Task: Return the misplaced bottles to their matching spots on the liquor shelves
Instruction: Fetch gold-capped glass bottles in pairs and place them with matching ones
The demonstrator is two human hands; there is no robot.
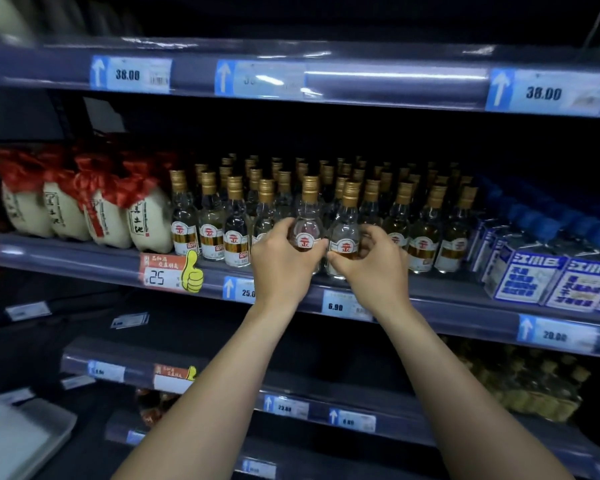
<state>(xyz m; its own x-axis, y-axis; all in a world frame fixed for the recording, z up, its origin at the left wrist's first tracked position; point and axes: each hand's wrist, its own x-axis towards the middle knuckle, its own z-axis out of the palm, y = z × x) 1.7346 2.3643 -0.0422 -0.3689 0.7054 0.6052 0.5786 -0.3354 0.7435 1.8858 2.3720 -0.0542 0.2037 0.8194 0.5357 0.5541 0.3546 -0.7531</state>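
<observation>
At the front edge of the middle shelf (84, 261), the left hand (284, 263) gripped one gold-capped bottle (308, 216) and the right hand (373, 270) gripped the neighbouring bottle (347, 225) — both upright, side by side.

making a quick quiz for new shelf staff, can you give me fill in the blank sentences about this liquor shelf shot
1. The left hand grips a small bottle and the right hand grips its twin; both caps are ___.
2. The cream jars beside them wear ___ cloth tops.
3. The far-right bottles have ___ caps.
4. The thumbs-up tag reads ___.

Missing words: gold; red; blue; 25
</observation>
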